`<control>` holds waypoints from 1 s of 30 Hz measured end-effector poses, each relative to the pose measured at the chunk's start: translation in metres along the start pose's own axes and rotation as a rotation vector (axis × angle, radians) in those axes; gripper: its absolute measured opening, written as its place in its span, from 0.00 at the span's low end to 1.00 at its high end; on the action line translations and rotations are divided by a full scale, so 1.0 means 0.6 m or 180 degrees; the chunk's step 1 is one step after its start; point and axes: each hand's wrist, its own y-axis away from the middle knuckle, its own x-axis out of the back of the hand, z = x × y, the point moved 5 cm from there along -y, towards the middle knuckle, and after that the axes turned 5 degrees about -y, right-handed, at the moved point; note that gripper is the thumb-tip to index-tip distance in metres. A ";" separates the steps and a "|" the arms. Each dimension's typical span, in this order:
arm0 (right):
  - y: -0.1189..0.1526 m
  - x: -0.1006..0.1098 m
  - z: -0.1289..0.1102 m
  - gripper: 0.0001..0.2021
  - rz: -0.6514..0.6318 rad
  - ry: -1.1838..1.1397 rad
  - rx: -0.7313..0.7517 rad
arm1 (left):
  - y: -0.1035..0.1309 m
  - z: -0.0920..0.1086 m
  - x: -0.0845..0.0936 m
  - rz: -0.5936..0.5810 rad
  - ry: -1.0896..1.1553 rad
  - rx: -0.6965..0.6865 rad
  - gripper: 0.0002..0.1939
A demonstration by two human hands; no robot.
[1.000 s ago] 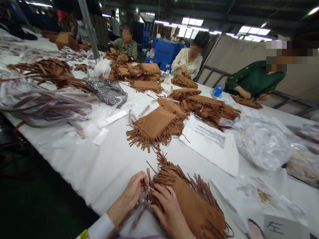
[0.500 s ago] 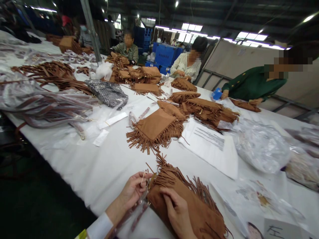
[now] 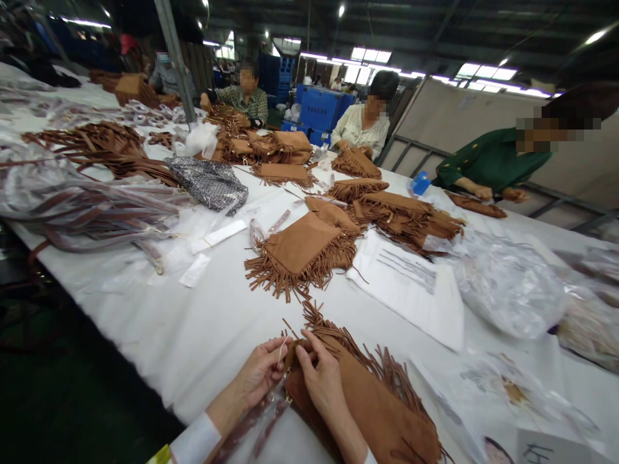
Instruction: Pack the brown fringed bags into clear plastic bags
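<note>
A brown suede fringed bag [image 3: 372,393] lies at the table's near edge, its fringe pointing away from me. At its left corner, my left hand [image 3: 258,374] pinches a thin pale string [image 3: 283,349] that loops above the fingers. My right hand [image 3: 319,370] rests over the bag, thumb and fingers closed on its upper left edge, close to the left fingertips. Under the left hand hangs a plastic-wrapped brown strap [image 3: 268,425] with small metal clasps near the bag's corner. Exactly what lies between the fingertips is partly hidden.
Ahead lies another fringed bag [image 3: 302,241], with a white printed packet [image 3: 411,283] to its right. Clear plastic bags [image 3: 510,283] fill the right side; wrapped straps [image 3: 106,206] and a patterned grey pouch [image 3: 210,183] lie left. Several people work across the white table [image 3: 213,335].
My right hand has moved up and left across the bag to its corner, beside my left hand. The left hand stays nearly in place. The co-worker in green has let go of a blue object.
</note>
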 end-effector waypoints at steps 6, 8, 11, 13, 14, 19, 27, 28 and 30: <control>-0.002 -0.009 -0.008 0.11 -0.0005 -0.0275 0.0331 | -0.005 0.019 0.005 0.0214 -0.1078 -0.0666 0.23; 0.000 -0.012 -0.009 0.11 -0.0121 -0.0187 0.0405 | 0.000 0.033 -0.001 0.0228 -0.1682 -0.0917 0.20; -0.001 -0.013 -0.015 0.10 -0.0257 -0.0205 0.0405 | 0.018 0.065 -0.025 0.0248 -0.2896 -0.1409 0.14; -0.004 -0.013 -0.019 0.11 -0.0314 -0.0374 0.0308 | 0.032 0.081 -0.049 0.0104 -0.3476 -0.1685 0.11; -0.005 -0.013 -0.019 0.12 -0.0298 -0.0463 0.0242 | 0.038 0.084 -0.059 0.0004 -0.3643 -0.1765 0.10; -0.005 -0.002 -0.001 0.17 0.0341 -0.0776 -0.0175 | 0.041 0.082 -0.057 0.0310 -0.3613 -0.1862 0.11; 0.031 0.035 0.027 0.17 0.0765 -0.0589 -0.0120 | 0.030 0.142 0.110 0.1940 -0.2892 -0.1883 0.19; 0.044 0.043 0.029 0.16 0.0778 -0.0428 -0.0027 | 0.037 0.156 0.127 0.2055 -0.2944 -0.1923 0.19; 0.076 0.061 0.036 0.15 0.0851 -0.0060 0.0138 | 0.056 0.177 0.149 0.2243 -0.3091 -0.2008 0.19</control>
